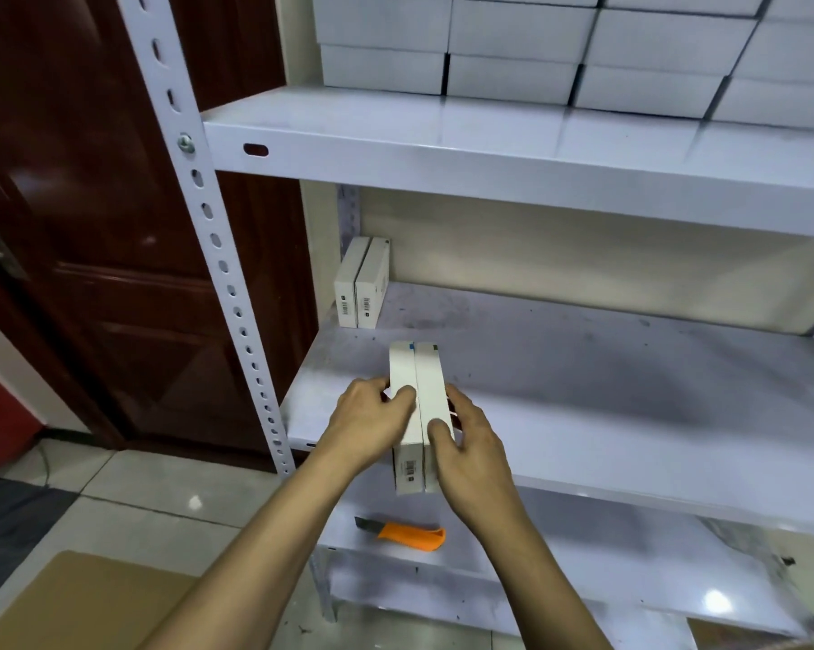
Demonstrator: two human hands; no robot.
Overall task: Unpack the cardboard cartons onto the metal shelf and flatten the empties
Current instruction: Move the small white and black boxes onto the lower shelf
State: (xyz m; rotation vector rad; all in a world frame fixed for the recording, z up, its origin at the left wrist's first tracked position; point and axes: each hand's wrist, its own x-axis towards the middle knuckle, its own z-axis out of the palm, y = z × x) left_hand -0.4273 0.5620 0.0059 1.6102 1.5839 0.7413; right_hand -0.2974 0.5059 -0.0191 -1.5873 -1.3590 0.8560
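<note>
Two slim white boxes (416,382) stand pressed side by side on edge, held over the front of the middle metal shelf (606,405). My left hand (369,426) grips their left side, thumb on top. My right hand (473,455) grips their right side, thumb across the near top. Two more white boxes (361,283) stand upright in the shelf's back left corner. A brown cardboard carton (81,602) shows at the bottom left; only a flap or top face is visible.
An orange utility knife (407,534) lies on the lowest shelf under my hands. The upper shelf (489,147) carries several stacked white boxes (536,44). The perforated upright post (217,255) stands to the left, a dark wooden door (76,204) behind it.
</note>
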